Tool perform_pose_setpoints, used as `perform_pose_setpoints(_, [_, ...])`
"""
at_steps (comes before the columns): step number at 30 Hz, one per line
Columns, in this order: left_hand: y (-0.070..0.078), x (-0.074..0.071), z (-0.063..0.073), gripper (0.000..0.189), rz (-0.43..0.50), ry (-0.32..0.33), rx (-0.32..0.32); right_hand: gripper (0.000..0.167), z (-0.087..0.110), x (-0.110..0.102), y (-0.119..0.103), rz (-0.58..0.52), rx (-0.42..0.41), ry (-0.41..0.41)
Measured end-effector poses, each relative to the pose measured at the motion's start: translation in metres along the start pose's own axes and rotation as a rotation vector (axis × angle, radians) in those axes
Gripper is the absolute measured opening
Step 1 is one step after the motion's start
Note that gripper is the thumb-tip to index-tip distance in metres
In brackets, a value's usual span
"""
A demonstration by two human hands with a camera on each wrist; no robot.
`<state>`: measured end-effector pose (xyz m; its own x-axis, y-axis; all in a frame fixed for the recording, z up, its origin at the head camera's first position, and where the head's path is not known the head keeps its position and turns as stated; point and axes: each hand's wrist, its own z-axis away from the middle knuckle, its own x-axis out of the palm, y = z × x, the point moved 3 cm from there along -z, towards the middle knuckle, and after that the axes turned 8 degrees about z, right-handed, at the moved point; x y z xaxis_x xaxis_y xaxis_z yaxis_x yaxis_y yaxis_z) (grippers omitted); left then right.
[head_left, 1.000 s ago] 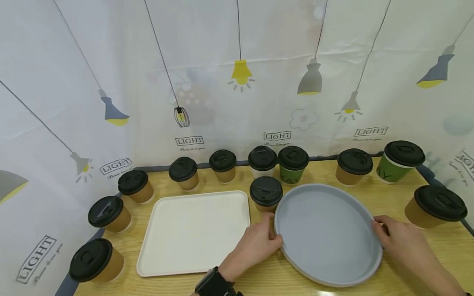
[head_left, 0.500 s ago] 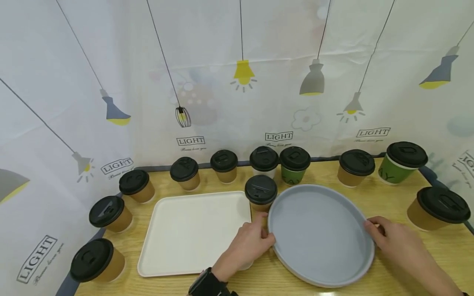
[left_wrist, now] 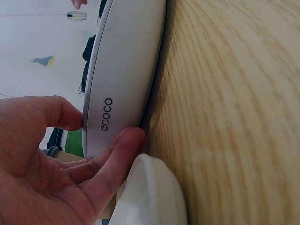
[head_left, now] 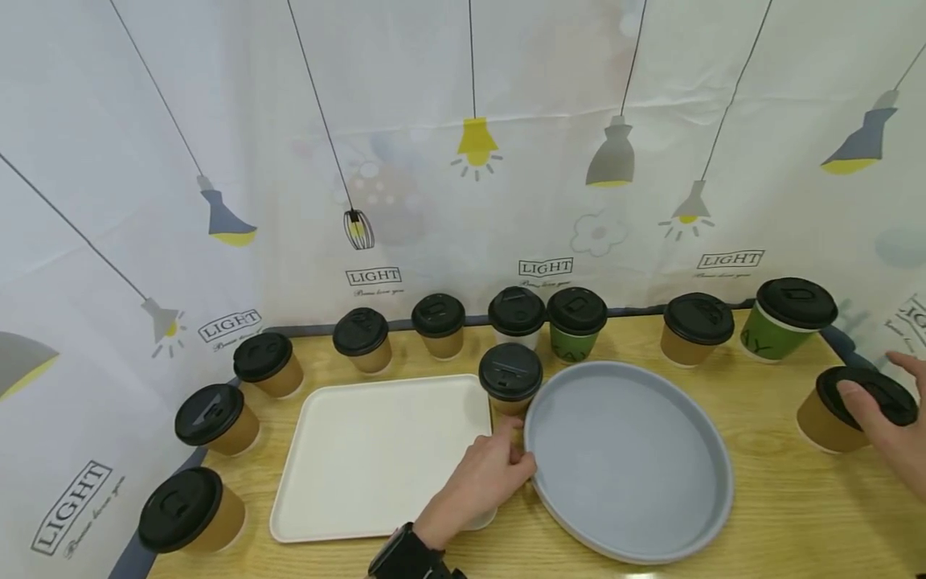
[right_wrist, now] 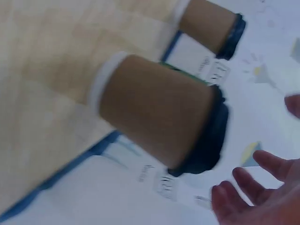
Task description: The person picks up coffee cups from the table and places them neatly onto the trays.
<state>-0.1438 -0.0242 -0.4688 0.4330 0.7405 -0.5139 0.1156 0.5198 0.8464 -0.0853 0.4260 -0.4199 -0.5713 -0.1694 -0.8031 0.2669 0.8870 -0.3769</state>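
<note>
A round grey tray lies on the table, lettered "ecoco" on its side in the left wrist view. My left hand grips its left edge, thumb at the rim and fingers low against the side wall. Over at the far right, my right hand hovers by a brown paper cup with a black lid. The right wrist view has the spread fingers apart from that cup's lid; nothing is held there. Part of this hand falls outside the head view.
A cream rectangular tray lies left of the round one. A brown lidded cup stands close against the round tray's upper left. Several more lidded cups line the back and left, including a large green one. A printed curtain hangs behind.
The round tray slid slightly left with both hands on it, then stopped. My right hand has since let go of its right edge and moved right to the brown cup.
</note>
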Motion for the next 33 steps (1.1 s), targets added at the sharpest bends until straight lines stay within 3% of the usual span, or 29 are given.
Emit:
perform_pose_setpoints(5, [-0.001,0.000,-0.002,0.056,0.019,-0.019,-0.023,0.121,-0.008,0.017,0.023,0.063,0.056,-0.177])
perform_pose_setpoints(8, [-0.002,0.002,-0.003,0.057,0.040,-0.037,-0.037,0.130,-0.010,0.023,0.028,0.098,0.078,-0.258])
perform_pose_setpoints(11, [-0.002,0.003,-0.003,0.058,0.064,-0.055,-0.046,0.129,-0.009,0.029,0.033,0.087,0.091,-0.283])
perform_pose_setpoints(16, [-0.003,0.003,-0.003,0.060,0.082,-0.067,-0.056,0.122,-0.005,0.035,0.033,0.024,0.065,-0.270])
perform_pose_setpoints(21, [-0.005,0.002,-0.004,0.060,0.089,-0.075,-0.063,0.127,-0.005,0.037,0.032,-0.009,0.021,-0.239])
perform_pose_setpoints(25, [-0.004,0.002,-0.004,0.060,0.090,-0.074,-0.060,0.130,-0.004,0.038,0.033,-0.016,0.027,-0.206])
perform_pose_setpoints(33, [-0.004,0.003,-0.004,0.062,0.097,-0.064,-0.068,0.120,0.001,0.038,0.035,-0.019,0.074,-0.205])
